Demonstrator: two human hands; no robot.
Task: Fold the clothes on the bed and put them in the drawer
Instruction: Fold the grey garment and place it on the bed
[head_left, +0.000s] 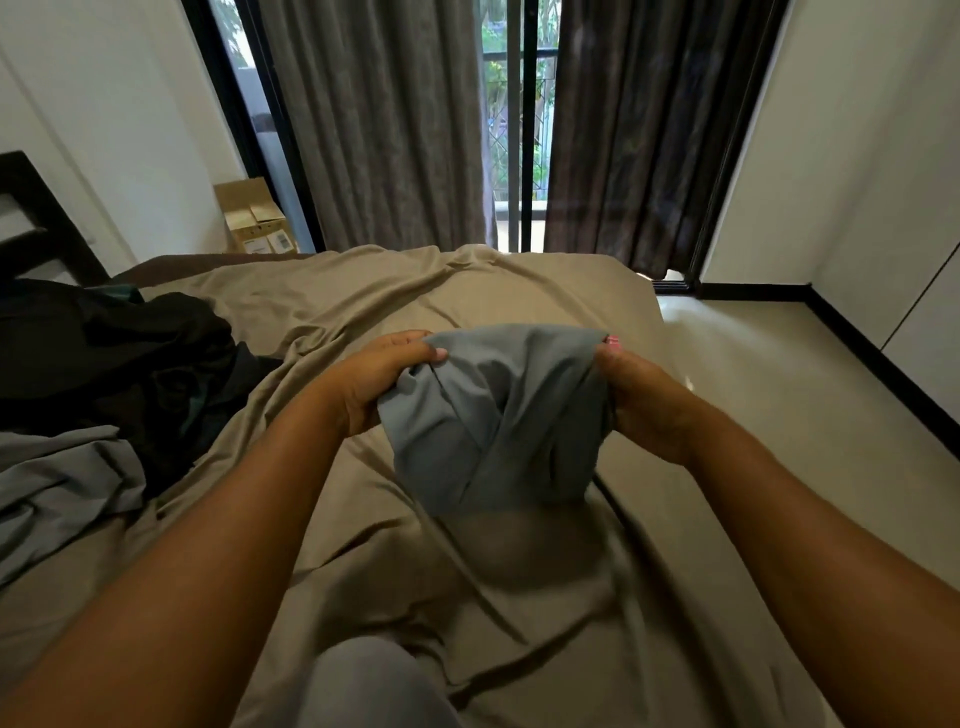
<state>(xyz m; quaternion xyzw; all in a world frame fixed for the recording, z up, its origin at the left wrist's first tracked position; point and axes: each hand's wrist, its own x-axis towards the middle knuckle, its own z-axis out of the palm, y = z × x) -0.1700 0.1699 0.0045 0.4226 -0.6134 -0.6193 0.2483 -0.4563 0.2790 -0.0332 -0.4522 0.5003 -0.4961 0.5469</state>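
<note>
bedroom with a tan-sheeted bed (363, 296) filling most of the view. dark curtains (374, 130) hang past its far edge, and a cardboard box (254, 218) stands beyond the bed's far left corner. both arms reach out over the middle of the bed, holding a grey garment (498, 415) up off the sheet. its lower part hangs down and throws a shadow on the bed underneath. left hand (379, 374) has its fingers curled round the garment's upper left edge, thumb pressed on the front. right hand (639, 400) pinches the upper right corner, fingers bunched tight on the cloth. on the left side of the bed there's a heap of black clothes (130, 353), and a crumpled grey cloth (62, 488) lies on the bed's left side, nearer the camera than the heap. dark headboard (36, 218) stands at the bed's far left. something grey and blurry (374, 686) sits at the bed's near edge, can't tell what it is. shiny pale floor (779, 374) runs off the bed's right side.
</note>
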